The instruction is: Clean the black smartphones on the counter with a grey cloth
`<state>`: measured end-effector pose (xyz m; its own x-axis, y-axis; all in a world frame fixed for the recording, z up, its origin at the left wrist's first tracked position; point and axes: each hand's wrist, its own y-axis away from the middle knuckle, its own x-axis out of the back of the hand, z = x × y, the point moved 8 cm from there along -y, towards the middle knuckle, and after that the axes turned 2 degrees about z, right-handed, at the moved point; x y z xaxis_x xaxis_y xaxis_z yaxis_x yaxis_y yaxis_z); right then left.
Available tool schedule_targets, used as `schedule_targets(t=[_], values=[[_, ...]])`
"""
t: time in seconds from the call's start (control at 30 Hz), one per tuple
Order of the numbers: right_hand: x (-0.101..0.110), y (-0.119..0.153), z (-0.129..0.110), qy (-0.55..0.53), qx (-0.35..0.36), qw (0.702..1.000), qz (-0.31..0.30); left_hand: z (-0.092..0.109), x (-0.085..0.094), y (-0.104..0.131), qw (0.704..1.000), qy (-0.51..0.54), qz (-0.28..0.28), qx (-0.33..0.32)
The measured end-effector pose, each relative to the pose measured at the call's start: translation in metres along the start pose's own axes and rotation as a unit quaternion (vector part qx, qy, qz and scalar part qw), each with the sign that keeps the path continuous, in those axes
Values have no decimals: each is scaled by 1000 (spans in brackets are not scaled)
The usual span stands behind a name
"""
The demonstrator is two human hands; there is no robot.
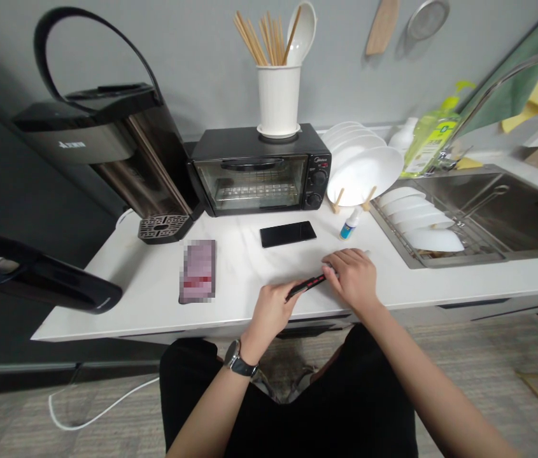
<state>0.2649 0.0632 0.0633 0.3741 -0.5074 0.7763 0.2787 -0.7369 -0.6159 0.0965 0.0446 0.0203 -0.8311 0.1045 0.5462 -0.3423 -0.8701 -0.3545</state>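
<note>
Near the counter's front edge, my left hand [273, 308] grips the left end of a slim black slab with red marks along its edge [315, 281]. The slab is seen edge-on, roughly phone-sized; its faces are hidden. My right hand [353, 277] closes over its right end, thumb at the near side and fingers bent over the top. A small pale bit shows past those fingers, too little to name. Beyond the hands lie a black smartphone [288, 234] and a small spray bottle with a blue label [350, 224]. Leftward lies a blurred-out pinkish phone-shaped item [198, 270].
A toaster oven [254, 178] carries a white utensil cup [279, 98]. To its left stand a tall drink dispenser [149, 165] and a dark bottle [39, 273]. At right are racked plates [367, 172], a soap bottle [433, 137] and a sink [526, 191] with dishes.
</note>
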Motion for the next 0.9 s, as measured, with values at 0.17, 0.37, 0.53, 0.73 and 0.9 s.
schedule_targets(t=[0.17,0.37,0.53,0.73,0.9], values=[[-8,-1,-60,-60,-12,998,25,-5,1,-1,999,-39,29,-13],[-16,10,-129,-97,81,992,-1,-11,-1,3,995,-75,35,-62],[-9,11,-74,-48,90,995,-13,-8,3,6,998,-48,21,-28],[2,6,2,-5,-1,1000,18,1,0,3,1000,11,-7,-6],[-7,4,-45,-68,-21,996,45,-6,0,2,1000,-11,20,0]])
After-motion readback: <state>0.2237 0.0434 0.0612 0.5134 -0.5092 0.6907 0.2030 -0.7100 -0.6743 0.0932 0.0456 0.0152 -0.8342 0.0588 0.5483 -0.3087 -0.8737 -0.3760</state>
